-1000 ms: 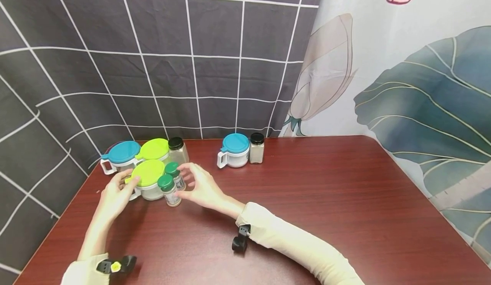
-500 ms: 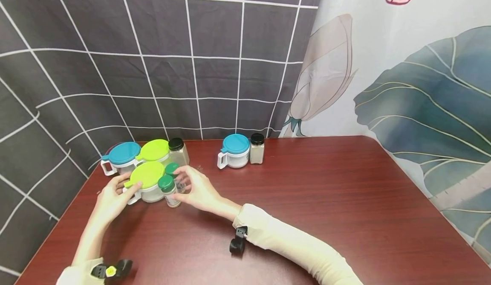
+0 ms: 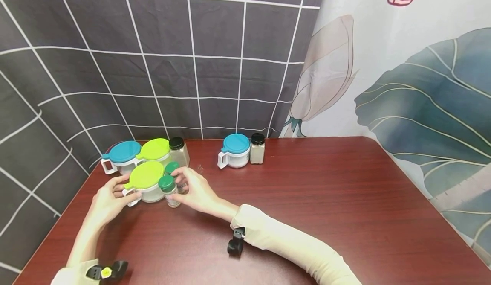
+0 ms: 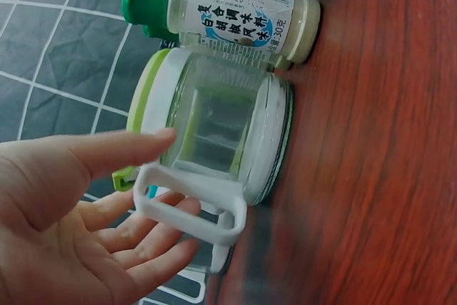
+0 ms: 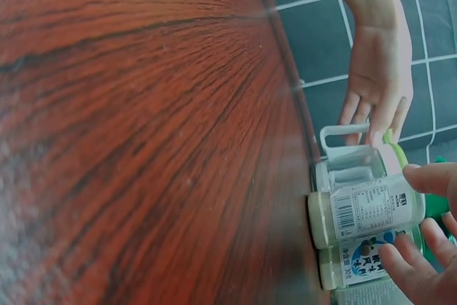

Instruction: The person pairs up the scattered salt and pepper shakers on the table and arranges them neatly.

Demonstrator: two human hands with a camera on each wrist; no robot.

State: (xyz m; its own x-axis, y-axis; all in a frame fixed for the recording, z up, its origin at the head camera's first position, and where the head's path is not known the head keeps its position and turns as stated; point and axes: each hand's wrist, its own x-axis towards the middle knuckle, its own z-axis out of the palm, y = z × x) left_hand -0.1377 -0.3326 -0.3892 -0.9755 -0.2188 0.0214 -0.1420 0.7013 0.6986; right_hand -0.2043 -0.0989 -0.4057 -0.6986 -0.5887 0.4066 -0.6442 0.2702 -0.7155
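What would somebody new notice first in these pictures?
Probably the two lime-green lids, one behind the other on the table's left. Next, two green-capped shakers by the right grip. Farther right, a blue-lidded jar stands beside a black-capped bottle.

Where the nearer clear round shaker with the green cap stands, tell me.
In the head view, the shaker is left of centre, between the front round lime-lidded glass jar and the right hand, in front of the other green-capped shaker.
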